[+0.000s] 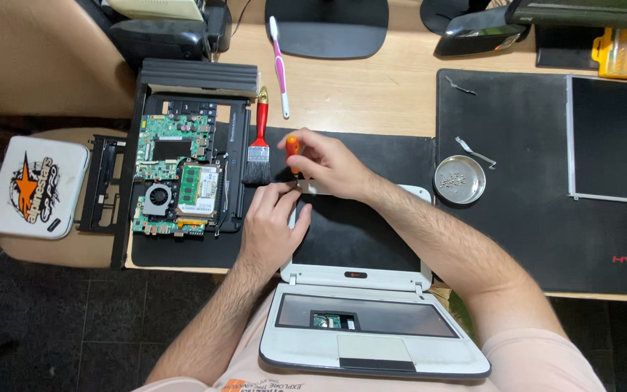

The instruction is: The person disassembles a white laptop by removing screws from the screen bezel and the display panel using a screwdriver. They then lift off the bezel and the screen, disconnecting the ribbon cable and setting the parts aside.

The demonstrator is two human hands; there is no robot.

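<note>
White laptop (371, 319) hangs over the counter's (371, 94) near edge, half on your lap. Your right hand (328, 163) is clenched around an orange screwdriver (293, 149) at the lid's top edge; your left hand (270, 221) pinches that same corner. Just left lie a paintbrush (259, 149) and circuit board (175, 178); open mat (524, 225) lies right, beyond a screw dish (459, 179).

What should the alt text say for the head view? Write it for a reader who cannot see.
A person's right hand holds an orange-handled screwdriver at the top edge of an opened white laptop, while the left hand steadies that edge. To the left lie a bare green circuit board and a red-handled brush; to the right, a small metal dish.
</note>
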